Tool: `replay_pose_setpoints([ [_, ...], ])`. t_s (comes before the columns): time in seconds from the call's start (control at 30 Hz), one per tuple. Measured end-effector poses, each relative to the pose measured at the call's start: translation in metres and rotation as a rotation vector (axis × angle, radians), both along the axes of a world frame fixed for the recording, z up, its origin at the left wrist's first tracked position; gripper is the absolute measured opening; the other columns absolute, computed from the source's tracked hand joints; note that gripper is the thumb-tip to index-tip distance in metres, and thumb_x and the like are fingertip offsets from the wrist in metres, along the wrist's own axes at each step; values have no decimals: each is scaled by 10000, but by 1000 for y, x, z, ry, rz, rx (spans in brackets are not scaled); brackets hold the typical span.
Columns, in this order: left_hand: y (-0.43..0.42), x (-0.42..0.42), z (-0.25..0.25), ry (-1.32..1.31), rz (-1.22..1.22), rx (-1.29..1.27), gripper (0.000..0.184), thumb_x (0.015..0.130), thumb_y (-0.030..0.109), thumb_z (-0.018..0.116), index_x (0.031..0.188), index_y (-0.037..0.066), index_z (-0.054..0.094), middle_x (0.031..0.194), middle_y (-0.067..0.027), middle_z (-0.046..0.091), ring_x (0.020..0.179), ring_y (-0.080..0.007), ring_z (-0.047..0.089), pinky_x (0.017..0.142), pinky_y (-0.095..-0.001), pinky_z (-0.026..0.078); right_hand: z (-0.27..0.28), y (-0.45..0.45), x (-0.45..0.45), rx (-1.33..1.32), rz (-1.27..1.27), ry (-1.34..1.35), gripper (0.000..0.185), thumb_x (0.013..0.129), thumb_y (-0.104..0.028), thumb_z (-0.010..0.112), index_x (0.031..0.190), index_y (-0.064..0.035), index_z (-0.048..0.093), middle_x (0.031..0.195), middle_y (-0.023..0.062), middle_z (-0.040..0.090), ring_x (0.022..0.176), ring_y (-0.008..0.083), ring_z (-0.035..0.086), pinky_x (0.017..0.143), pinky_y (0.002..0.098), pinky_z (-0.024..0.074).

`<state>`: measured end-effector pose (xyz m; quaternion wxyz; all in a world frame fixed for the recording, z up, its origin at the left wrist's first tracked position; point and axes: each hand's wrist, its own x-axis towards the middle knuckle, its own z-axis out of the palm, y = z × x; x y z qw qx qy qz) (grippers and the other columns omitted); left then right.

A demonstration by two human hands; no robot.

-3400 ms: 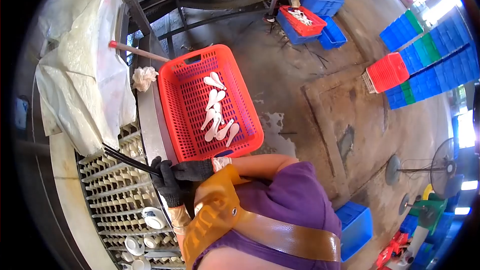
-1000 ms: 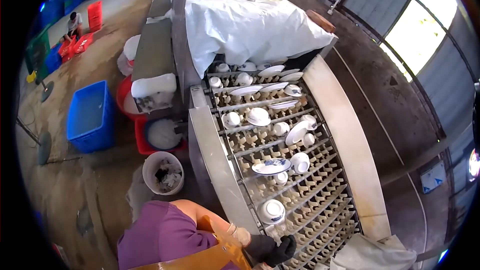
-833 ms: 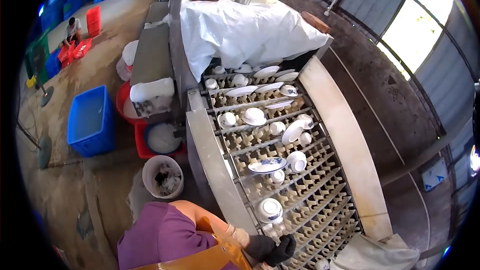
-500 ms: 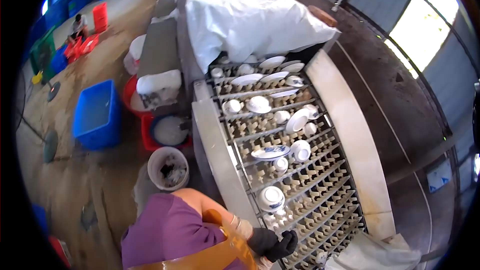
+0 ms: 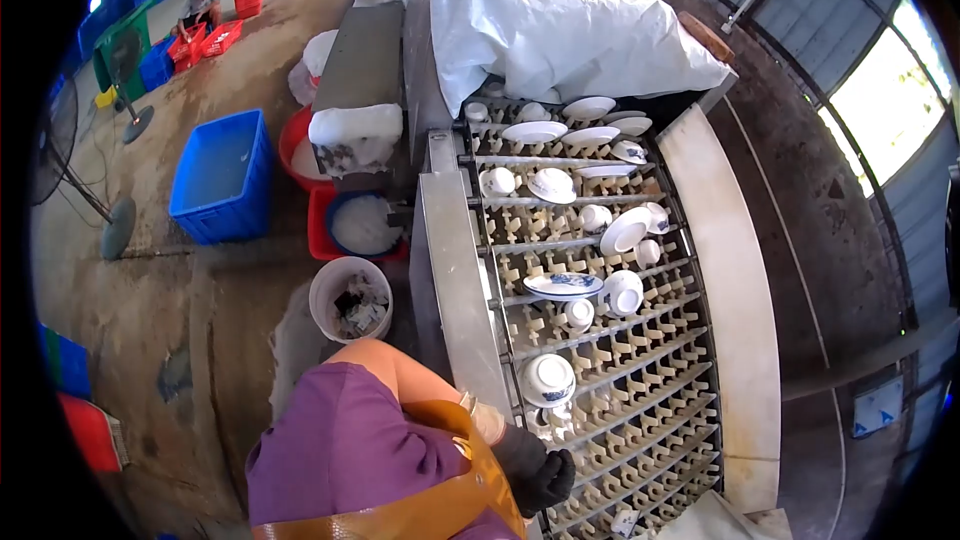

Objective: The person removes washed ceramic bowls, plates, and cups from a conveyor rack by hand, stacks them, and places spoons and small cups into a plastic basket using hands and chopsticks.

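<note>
My left hand (image 5: 525,458), in a black glove with a pale cuff, is low in the head view over the near left part of the peg conveyor (image 5: 640,420). Its fingers are curled, and anything inside them is hidden. Dark glove shapes overlap there, so my right hand cannot be clearly told apart. Just beyond the gloves a white bowl with blue pattern (image 5: 548,380) rests upside down on the pegs. Farther up stand a patterned oval dish (image 5: 563,285), another bowl (image 5: 621,293) and a small cup (image 5: 578,315). A small white piece (image 5: 625,522) lies near the front.
White plastic sheeting (image 5: 570,30) covers the machine's far end, above more plates and cups. Metal side rails (image 5: 465,280) border the conveyor. To the left are a white bucket (image 5: 350,300), basins (image 5: 363,223) and a blue tub (image 5: 222,175). A person (image 5: 200,8) crouches by red crates far back.
The camera view has shifted, moving the scene rightward in the picture. The gloved hands, spread apart before, now look bunched together, nearer the conveyor's left rail. The dishes keep their arrangement.
</note>
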<state>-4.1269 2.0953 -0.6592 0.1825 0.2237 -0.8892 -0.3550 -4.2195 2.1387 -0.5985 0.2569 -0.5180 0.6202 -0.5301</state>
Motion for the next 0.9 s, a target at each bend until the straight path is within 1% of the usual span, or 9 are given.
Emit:
replay_pose_setpoints([
  [0.23, 2, -1, -5, 7, -12, -1, 211, 701, 218, 580, 694, 8, 595, 670, -195, 586, 658, -363, 583, 588, -413, 454, 7, 0, -2, 34, 11, 28, 142, 804, -46, 499, 828, 42, 608, 739, 107, 623, 669, 203, 568, 642, 328, 450],
  [0.3, 6, -6, -13, -7, 55, 81, 157, 780, 191, 525, 767, 35, 544, 657, -171, 560, 622, -333, 576, 538, -400, 433, 6, 0, -3, 34, 11, 24, 143, 803, -47, 500, 824, 42, 609, 741, 110, 626, 669, 206, 571, 643, 330, 451],
  [0.5, 5, -14, -13, -4, -29, 35, 161, 724, 192, 560, 688, 40, 600, 676, -188, 583, 674, -371, 579, 599, -423, 448, 3, 2, -10, -70, -1, 112, 111, 755, -39, 548, 777, 45, 616, 771, 154, 645, 669, 254, 606, 648, 353, 474],
  [0.6, 4, -10, 6, -8, -88, 81, 148, 734, 189, 554, 730, 46, 594, 677, -175, 583, 677, -366, 582, 601, -415, 452, -56, 6, -36, -8, -13, -86, 96, 729, -41, 590, 781, 31, 626, 765, 148, 645, 680, 264, 611, 660, 355, 482],
  [0.7, 5, -9, 15, 147, -188, -31, 138, 775, 173, 522, 843, 64, 570, 669, -156, 578, 640, -340, 581, 573, -404, 453, -60, 9, -46, -51, 11, 41, 111, 722, -58, 618, 807, 6, 649, 784, 145, 653, 720, 278, 628, 684, 357, 489],
  [0.73, 2, -11, 15, 191, -209, -85, 139, 790, 170, 510, 874, 70, 558, 661, -150, 574, 610, -330, 578, 544, -401, 451, -63, 11, -50, -65, -89, 38, 111, 722, -58, 618, 807, 6, 649, 784, 145, 653, 720, 278, 628, 684, 357, 489],
  [0.8, 3, -18, 8, 100, -286, -271, 129, 809, 166, 492, 890, 85, 552, 681, -145, 580, 550, -323, 565, 476, -407, 434, -69, 14, -53, -21, 2, 54, 142, 730, -76, 631, 856, -23, 668, 822, 133, 663, 762, 278, 637, 702, 354, 490],
  [0.87, 2, -16, 38, -25, -308, -163, 221, 777, 221, 576, 974, 122, 589, 826, -134, 625, 765, -326, 607, 653, -424, 479, -60, 16, -54, 21, -95, 15, 167, 748, -110, 640, 898, -46, 677, 846, 124, 666, 797, 268, 639, 727, 347, 488],
  [0.9, 2, -19, 10, 26, -341, -158, 263, 766, 253, 590, 1005, 144, 595, 840, -127, 629, 780, -329, 606, 662, -437, 481, -63, 17, -57, 20, -35, 79, 176, 756, -125, 643, 912, -51, 675, 852, 125, 666, 804, 270, 637, 732, 344, 486],
])
